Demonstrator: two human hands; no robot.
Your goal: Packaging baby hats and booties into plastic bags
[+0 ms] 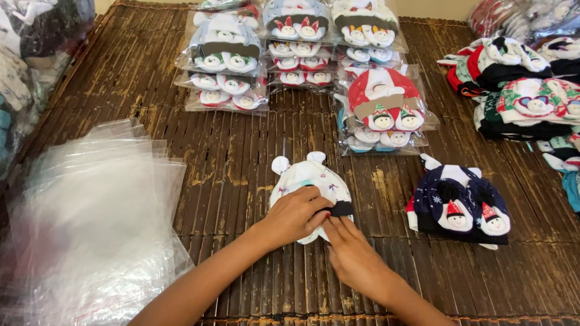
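**Supervisor:** Report hand positions, nearest first.

**Operator:** At 6 o'clock I see my right hand (353,256) entering from the lower edge. Its fingers (338,228) are straight and pressed together, with the tips against the lower edge of a white cap bundle (305,175), just under a black band (341,209). My left hand (296,214) lies on top of the bundle. Its fingers are close together and curled toward the band. I cannot tell whether they pinch it or only press on it.

**Supervisor:** Where is the bundle?

**Operator:** It is at the centre of the slatted brown surface (241,157) and lies flat, ear tabs pointing to 12 o'clock.

**Supervisor:** What step is this?

**Operator:** In my judgement, the band is being seated around the folded bundle. The next move calls for steady downward pressure from the left hand so the fold does not spring open, and for the right hand to draw the band evenly.

**Supervisor:** What is around it?

**Operator:**
- 9 o'clock: a fanned stack of clear plastic bags (90,211), well apart from the bundle.
- 3 o'clock: a navy cap set (459,205), unbagged and near.
- 1 o'clock: a red-and-white bagged set (383,102) on a short stack.
- 11 to 12 o'clock: rows of bagged sets (226,60).
- 2 o'clock, far: a loose pile of unbagged sets (519,90).
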